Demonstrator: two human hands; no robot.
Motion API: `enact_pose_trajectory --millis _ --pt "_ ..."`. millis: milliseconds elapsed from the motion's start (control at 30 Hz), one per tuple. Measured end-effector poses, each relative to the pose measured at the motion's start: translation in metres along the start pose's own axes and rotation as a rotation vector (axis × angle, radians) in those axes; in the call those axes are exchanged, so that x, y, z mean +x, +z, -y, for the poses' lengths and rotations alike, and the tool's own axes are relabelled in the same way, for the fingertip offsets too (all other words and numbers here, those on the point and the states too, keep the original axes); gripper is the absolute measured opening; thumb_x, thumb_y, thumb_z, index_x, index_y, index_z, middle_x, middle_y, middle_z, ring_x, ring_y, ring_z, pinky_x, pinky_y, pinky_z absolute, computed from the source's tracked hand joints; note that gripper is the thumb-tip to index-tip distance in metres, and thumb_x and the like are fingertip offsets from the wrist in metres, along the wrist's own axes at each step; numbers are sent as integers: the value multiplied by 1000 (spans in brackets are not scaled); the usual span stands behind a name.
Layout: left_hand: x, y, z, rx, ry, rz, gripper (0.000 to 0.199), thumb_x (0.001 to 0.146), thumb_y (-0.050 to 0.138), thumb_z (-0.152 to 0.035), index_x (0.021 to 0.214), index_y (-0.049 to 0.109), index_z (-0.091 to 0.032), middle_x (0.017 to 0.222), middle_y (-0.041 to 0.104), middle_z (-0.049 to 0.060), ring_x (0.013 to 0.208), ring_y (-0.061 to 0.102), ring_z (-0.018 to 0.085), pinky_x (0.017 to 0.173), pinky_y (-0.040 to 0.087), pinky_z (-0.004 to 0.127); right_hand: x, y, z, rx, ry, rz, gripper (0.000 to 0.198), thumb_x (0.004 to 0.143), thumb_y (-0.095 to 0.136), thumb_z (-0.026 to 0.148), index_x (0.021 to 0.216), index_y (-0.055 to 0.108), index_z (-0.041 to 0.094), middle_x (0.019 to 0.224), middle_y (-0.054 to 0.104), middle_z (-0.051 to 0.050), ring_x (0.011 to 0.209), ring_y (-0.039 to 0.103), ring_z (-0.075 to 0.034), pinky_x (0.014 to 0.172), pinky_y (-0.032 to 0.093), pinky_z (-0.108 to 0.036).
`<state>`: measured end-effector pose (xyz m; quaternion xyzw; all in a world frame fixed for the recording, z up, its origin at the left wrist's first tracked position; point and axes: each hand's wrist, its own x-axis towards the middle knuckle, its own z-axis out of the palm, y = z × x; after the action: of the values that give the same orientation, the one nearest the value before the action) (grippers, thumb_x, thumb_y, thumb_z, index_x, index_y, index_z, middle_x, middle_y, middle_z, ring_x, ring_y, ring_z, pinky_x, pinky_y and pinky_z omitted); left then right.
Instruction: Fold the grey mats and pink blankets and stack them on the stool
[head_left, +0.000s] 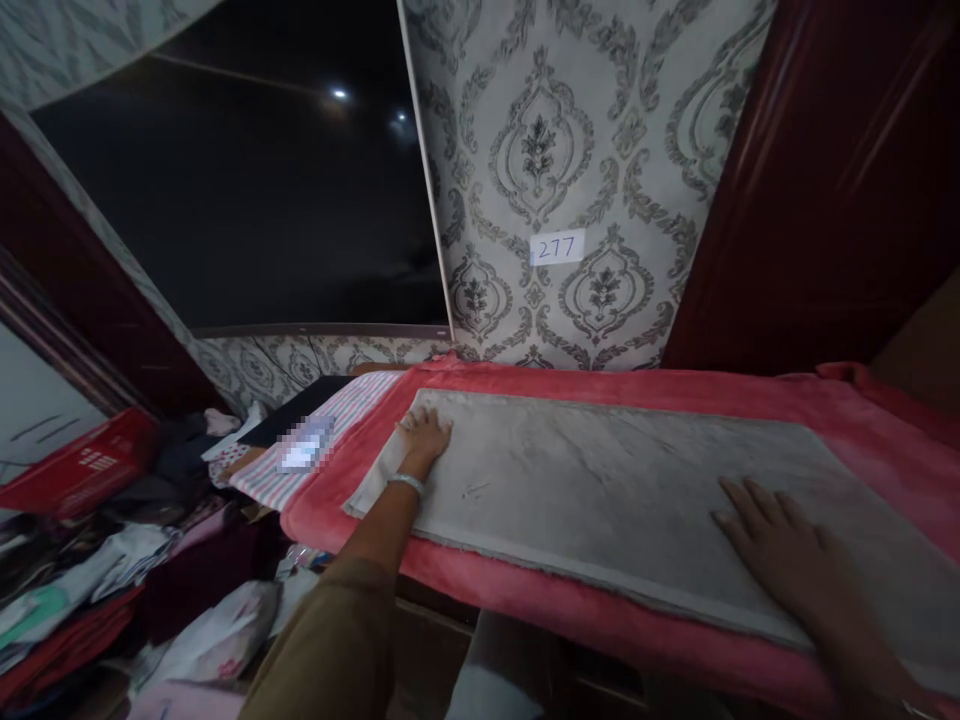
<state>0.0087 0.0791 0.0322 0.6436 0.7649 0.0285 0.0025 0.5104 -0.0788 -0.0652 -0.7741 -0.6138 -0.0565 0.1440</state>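
Red basket (82,465) far left, clothes (202,570) heaped by it, then the striped cloth (367,395). Here's the left hand (424,438) — fingers spread, gripping nothing — on the grey cloth (570,490), which lies across the red blanket (540,382); rightward, the right hand (787,545) rests there too — fingers loose.

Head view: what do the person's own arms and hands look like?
The left hand is ungloved, with a pale, silvery bracelet at the wrist and an olive-brown sleeve ending on the forearm. The right hand is ungloved too; no sleeve shows there.
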Motion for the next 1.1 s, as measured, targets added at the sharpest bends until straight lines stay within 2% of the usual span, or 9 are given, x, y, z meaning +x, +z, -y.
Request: enact_pose_trajectory --millis 133,167,300,467,633,867,1100 --pt "17 2 -34 -5 334 48 67 98 27 -57 159 27 -28 168 17 5 156 8 31 123 9 60 1 9 -3 -9 -15 -63 73 90 18 54 150 47 23 159 38 -9 144 33 -38 108 35 -65" --pt "23 3 -41 -5 377 69 66 98 28 -57 159 28 -30 168 18 3 156 10 29 123 8 58 2 10 -3 -14 -21 -70 72 91 19 54 150 47 24 158 38 -8 144 33 -37 108 36 -65" --pt "51 4 -48 -2 342 98 64 99 27 -56 158 30 -30 167 23 6 154 16 30 121 11 63 2 11 -5 -33 -18 -65 73 91 19 57 151 46 26 159 38 -7 145 34 -36 110 35 -63" --pt "73 4 -15 -5 236 66 64 100 23 -53 158 30 -27 167 21 7 155 16 30 121 11 62 2 9 -5 -33 -4 -33 73 90 20 58 151 46 27 159 37 -5 146 33 -35 111 35 -61" --pt "68 0 32 -6 135 44 63 100 23 -51 158 29 -26 168 17 9 154 16 33 119 17 65 2 5 -4 -31 7 -13 73 90 21 57 152 43 26 160 36 -5 146 31 -34 112 33 -61" --pt "33 0 80 -24 109 83 61 101 26 -49 158 31 -25 165 26 10 154 20 29 122 20 55 1 0 -2 -15 11 -7 74 91 20 57 152 44 24 160 36 -8 146 30 -36 111 33 -62" --pt "-18 2 102 -42 109 12 57 100 33 -36 152 41 -14 157 43 14 147 36 27 120 29 44 1 -4 1 -10 14 30 73 93 19 58 153 42 24 161 33 -8 147 29 -36 112 32 -62"
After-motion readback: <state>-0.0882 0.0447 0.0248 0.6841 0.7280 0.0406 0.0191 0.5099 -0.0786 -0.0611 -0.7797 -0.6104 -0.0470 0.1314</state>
